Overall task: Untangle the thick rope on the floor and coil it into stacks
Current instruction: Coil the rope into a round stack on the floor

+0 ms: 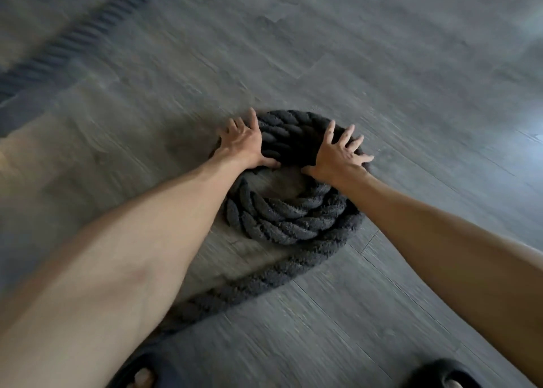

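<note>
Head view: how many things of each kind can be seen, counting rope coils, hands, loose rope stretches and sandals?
Rope coils: 1, the coil.
Hands: 2, left hand and right hand, both resting on the coil.
Loose rope stretches: 2, the tail leaving the coil and a blurred stretch at upper left.
Sandals: 2, left sandal and right sandal.
Total: 7.

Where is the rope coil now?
In the head view the coil lies mid-frame on the floor, with the left hand and right hand on its far side.
</note>
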### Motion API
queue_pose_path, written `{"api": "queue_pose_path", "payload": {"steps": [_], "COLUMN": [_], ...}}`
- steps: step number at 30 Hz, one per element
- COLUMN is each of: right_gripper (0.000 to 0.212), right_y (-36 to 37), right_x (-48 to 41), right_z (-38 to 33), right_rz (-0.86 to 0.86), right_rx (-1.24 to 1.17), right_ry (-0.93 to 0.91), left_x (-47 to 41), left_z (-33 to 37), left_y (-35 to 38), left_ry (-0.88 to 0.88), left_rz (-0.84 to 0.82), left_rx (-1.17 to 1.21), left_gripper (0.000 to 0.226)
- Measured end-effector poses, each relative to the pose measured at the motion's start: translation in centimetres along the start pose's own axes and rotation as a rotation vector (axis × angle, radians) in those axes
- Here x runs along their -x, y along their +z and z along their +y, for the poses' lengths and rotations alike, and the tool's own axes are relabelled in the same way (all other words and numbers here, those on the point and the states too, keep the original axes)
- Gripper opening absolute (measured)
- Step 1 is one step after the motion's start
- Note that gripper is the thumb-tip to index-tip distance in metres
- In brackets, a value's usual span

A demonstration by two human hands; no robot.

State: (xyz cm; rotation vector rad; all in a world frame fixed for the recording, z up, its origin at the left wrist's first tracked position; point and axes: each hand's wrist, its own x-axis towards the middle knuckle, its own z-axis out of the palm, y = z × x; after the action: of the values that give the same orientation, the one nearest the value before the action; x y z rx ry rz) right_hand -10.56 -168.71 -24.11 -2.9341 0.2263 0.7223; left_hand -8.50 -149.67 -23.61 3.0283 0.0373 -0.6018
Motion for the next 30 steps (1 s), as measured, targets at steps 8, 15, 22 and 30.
{"api": "queue_pose_path", "payload": {"steps": [8, 15, 22, 30], "right_gripper": [0.136, 0.117, 0.115, 0.097], "right_y": [-1.3, -2.2, -3.2, 2.5], "right_x": [-0.7, -2.9, -4.5, -0.5], "right_z": [-1.0, 0.6, 3.1, 5.2], "right_rz": [-0.111, -0.082, -0.031, 0.301], "right_rx": [-0.145, -0.013, 0.359, 0.025], "right_ry": [0.226, -0.035, -0.576, -0.2], "left_x": [1.9, 1.4, -1.2, 0.7], "left_z": [0.5, 0.0, 2.6, 2.1], "left_y": [0.6, 2.2, 0.1, 3.3], "left_ry": [-0.392, -0.163, 0.249, 0.009], "left_rz": [-0.005, 0.074, -0.042, 0.183], "left_rx": [0.086, 0.066, 0.109, 0.097], "left_gripper": [0.139, 0.133, 0.13, 0.118]}}
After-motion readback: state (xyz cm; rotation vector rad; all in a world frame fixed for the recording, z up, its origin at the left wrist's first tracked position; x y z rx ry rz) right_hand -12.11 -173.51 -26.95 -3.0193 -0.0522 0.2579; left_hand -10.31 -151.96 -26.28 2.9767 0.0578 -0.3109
